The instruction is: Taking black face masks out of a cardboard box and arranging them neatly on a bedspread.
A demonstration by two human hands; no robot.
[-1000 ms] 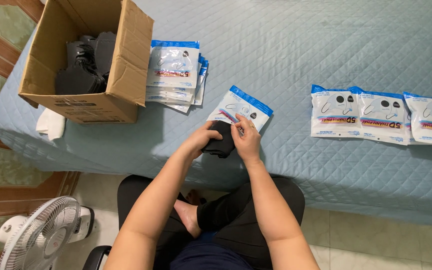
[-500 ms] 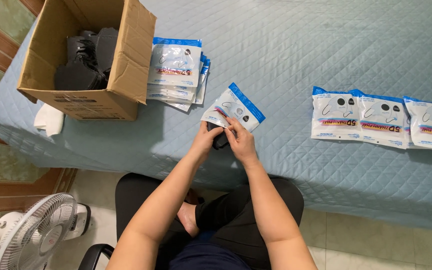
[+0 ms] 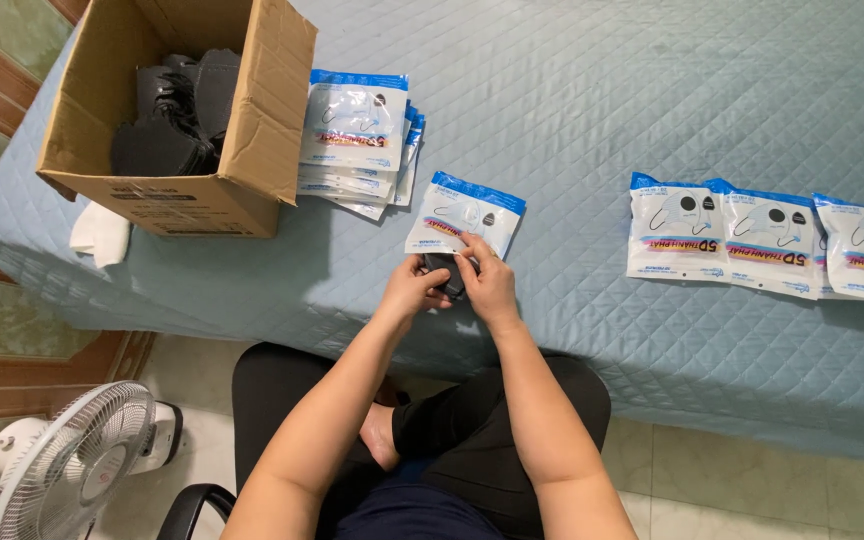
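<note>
Quilted blue bed, tiled floor — white fan

A cardboard box filled with dark items is set at the bed's left end. A stack of packets is laid just beside it. Three packets are lined up near the right edge. A white fan is stood on the floor.
</note>
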